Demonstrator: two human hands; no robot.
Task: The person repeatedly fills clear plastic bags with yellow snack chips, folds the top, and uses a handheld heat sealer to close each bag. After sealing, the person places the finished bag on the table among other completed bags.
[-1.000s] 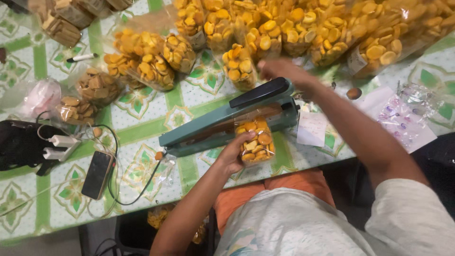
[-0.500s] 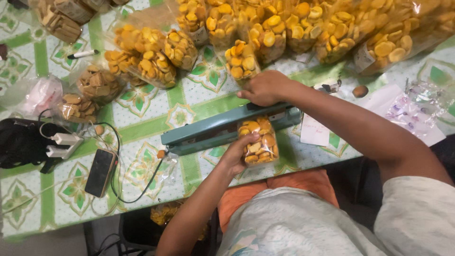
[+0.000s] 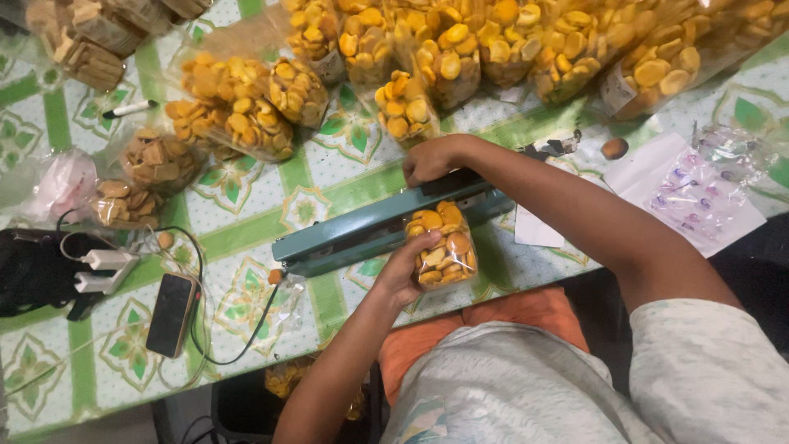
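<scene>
The right hand (image 3: 431, 160) presses flat on the closed arm of the teal heat sealer (image 3: 386, 226) at the tabletop's (image 3: 246, 238) centre. The left hand (image 3: 411, 267) grips a clear bag of yellow biscuits (image 3: 442, 247), its mouth clamped under the arm. This bag seems mid-seal. Many filled bags (image 3: 419, 57) lie from 10 to 2 o'clock; whether they are sealed is unclear.

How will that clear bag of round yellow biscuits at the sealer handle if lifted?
The bag of biscuits looks floppy: thin clear film, loose pieces inside, likely shifting. Probably light, yet crushable, since the biscuits look brittle. The left hand cups its side; the right hand presses the sealer.
</scene>
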